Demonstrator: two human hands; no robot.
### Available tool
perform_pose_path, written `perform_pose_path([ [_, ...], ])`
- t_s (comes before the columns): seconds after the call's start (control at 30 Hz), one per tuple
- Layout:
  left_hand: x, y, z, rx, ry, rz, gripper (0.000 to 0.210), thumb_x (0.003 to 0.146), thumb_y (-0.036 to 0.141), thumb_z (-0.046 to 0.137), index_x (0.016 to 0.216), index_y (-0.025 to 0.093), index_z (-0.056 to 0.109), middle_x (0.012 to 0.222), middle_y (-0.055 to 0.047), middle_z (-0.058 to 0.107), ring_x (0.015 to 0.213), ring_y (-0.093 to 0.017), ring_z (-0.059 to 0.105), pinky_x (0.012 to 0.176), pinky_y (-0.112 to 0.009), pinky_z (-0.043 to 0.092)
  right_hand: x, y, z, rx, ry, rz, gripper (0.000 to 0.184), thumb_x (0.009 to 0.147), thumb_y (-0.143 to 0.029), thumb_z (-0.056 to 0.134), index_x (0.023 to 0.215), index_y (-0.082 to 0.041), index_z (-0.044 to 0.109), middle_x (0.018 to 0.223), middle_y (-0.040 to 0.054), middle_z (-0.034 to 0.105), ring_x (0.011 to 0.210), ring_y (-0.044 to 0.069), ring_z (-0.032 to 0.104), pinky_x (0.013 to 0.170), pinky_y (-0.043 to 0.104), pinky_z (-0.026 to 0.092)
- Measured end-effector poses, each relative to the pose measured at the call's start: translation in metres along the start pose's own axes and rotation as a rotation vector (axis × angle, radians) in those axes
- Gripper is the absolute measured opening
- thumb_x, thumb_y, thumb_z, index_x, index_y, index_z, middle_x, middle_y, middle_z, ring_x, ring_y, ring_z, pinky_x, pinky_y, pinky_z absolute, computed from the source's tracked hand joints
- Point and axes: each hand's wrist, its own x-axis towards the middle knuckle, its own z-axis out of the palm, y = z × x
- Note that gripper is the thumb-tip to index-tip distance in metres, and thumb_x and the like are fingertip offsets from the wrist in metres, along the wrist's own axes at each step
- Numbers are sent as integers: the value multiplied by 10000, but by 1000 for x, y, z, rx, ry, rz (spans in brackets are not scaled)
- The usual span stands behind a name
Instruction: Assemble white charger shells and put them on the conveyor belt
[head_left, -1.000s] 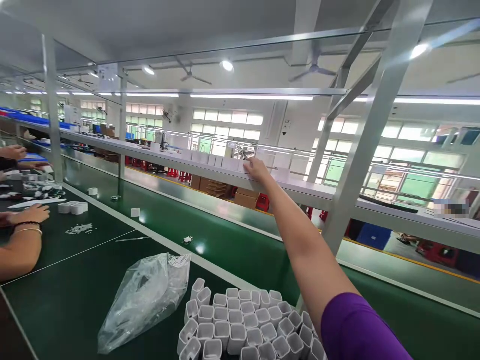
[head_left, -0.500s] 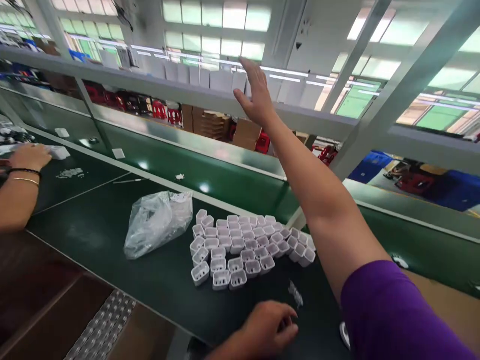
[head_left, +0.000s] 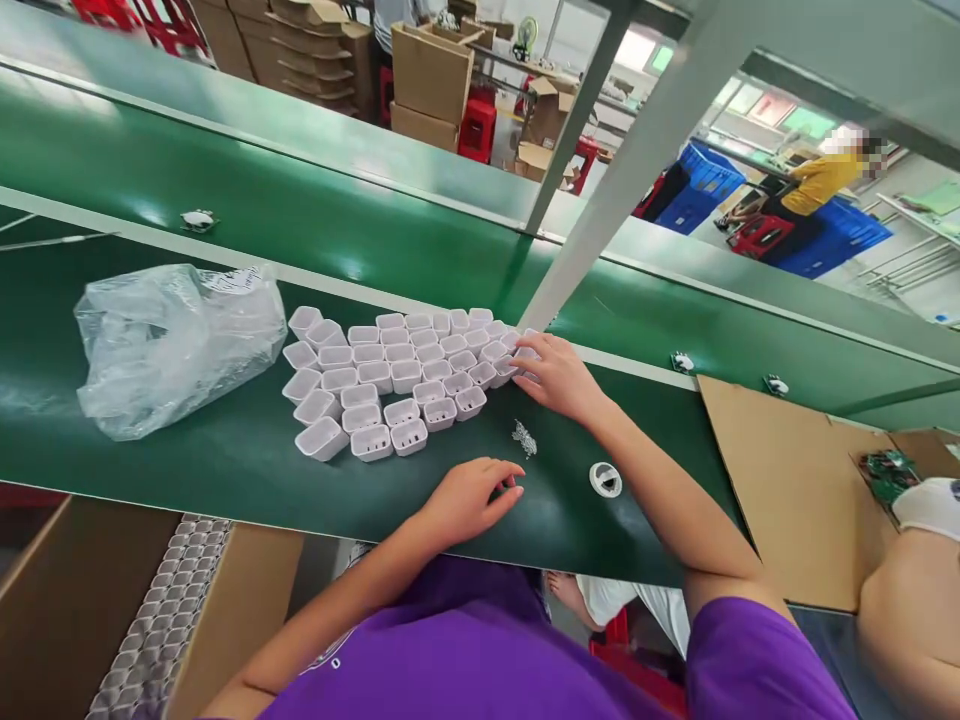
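Many small white plastic cups (head_left: 406, 376), open at the top and some with slots in the bottom, stand grouped on the dark green tabletop (head_left: 247, 480). My right hand (head_left: 559, 377) is at the group's right end, its fingers apart and reaching over the outermost cups; its fingertips partly hide them. Below the group, my left hand (head_left: 472, 500) rests above the table with loosely bent fingers, a gap between thumb and forefinger and nothing visible in it. A small pile of tiny clear or silvery parts (head_left: 525, 438) lies between my hands. A round white part (head_left: 605, 480) sits beside my right forearm.
A clear plastic bag (head_left: 180, 345) lies left of the cups. A slanted metal post (head_left: 600, 210) rises behind them. Cardboard (head_left: 780, 490) covers the right side, near another person's arm (head_left: 911, 600). A carton (head_left: 247, 590) with rows of parts stands below left.
My right hand has come down from high in the air to the right end of the cups. My view has tilted down and turned right. The left hand stays near the table's front.
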Motion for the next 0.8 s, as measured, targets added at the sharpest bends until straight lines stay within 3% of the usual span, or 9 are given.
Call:
perform_pose_path([
  [0.1,0,-2,-2,-46,19,-4,254,931,287,479,1096,182,641,933,-45,710,795,-143,656,747,-272,547,2,-3,12,-22,-37,1,160,862,-139,713,1013,-190,698,1381,162,480,1259,370,436,1014,561,415],
  [0.2,0,-3,-3,-100,83,-1,208,934,292,476,1016,192,639,900,-34,689,765,-128,642,727,-257,549,-3,-6,5,43,-72,-54,75,877,-109,675,894,-180,690,1368,156,487,1236,353,462,972,530,461],
  [0.3,-1,-2,-4,-185,332,-1,133,895,313,549,937,196,596,924,-35,637,780,-125,614,696,-246,550,-24,-18,-16,205,0,-111,76,925,-146,629,891,-193,678,1309,136,526,1166,303,519,956,482,493],
  [0.37,-2,-1,-6,-283,505,15,245,839,353,633,1018,204,560,1083,-67,600,919,-155,611,736,-270,564,-42,-33,-30,333,27,-150,87,960,-188,597,928,-212,675,1292,120,539,1157,273,529,971,456,498],
  [0.43,-3,0,-8,-380,471,30,426,807,390,677,1164,214,524,1230,-103,563,1063,-203,593,816,-319,564,-59,-53,-39,436,6,-174,121,989,-217,557,964,-239,673,1303,98,542,1171,253,527,981,438,504],
  [0.5,-4,2,-11,-440,248,11,488,837,407,646,1263,213,508,1214,-105,605,1026,-215,617,823,-331,553,-74,-70,-41,520,4,-150,157,1008,-224,515,1017,-266,666,1329,76,538,1187,241,528,992,431,504],
  [0.6,-7,3,-15,-453,97,-74,449,862,400,623,1265,218,543,1103,-65,662,865,-175,630,766,-292,525,-94,-86,-34,616,158,102,200,996,-217,513,1141,-286,633,1286,68,577,1147,257,575,957,422,533],
  [0.7,-8,2,-14,-472,237,-144,470,789,373,719,1200,221,548,1104,-51,635,889,-161,612,761,-261,504,-112,-93,-16,609,317,500,184,957,-198,540,1085,-276,645,1056,55,662,911,267,663,768,389,588],
  [0.8,-9,0,-12,-482,284,-155,458,745,348,765,1124,219,542,1044,-34,616,840,-136,595,712,-234,490,-122,-103,7,506,246,615,131,947,-185,535,952,-234,656,896,46,670,802,258,654,726,390,568],
])
